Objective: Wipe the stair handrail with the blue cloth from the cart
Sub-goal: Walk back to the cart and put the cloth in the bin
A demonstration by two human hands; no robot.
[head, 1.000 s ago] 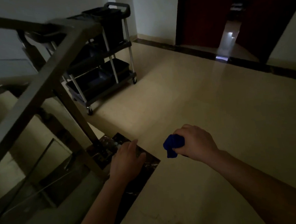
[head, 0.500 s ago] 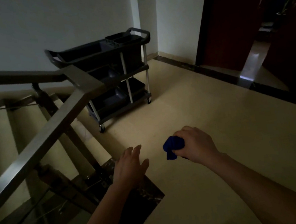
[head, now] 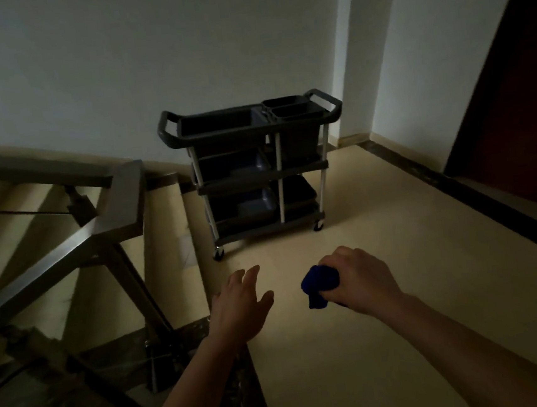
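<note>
1. Stair handrail [head: 126,204]: dark metal with a flat top. It runs from the 8 o'clock edge up to a corner at 10 o'clock of the hands. Neither hand touches it.
2. Cart [head: 290,170]: a grey three-shelf cart on casters at 12 o'clock, standing against the white wall [head: 149,67] and well apart from both hands.
3. Top tub [head: 220,124]: fills the 9 o'clock side of the top shelf. It is too dark inside to tell the contents.
4. Two small bins [head: 296,110]: side by side at the 3 o'clock end of the top shelf. Their contents can't be told.
5. Lower trays [head: 255,204]: shallow grey trays on the middle and bottom shelves, with dim insides.
6. Left hand [head: 241,304]: at 6 o'clock below the cart, forearm reaching forward, back of the hand up. The fingers are straight and slightly spread, thumb out to 3 o'clock, and it holds nothing over the beige floor [head: 397,256].
7. Right hand [head: 359,280]: at 3 o'clock of the left hand and near it, knuckles up. The fingers are curled tight into a fist clamped on the cloth.
8. Blue cloth [head: 319,285]: bunched up and sticking out of the fist's 9 o'clock side. It is off the cart and apart from the handrail.
</note>
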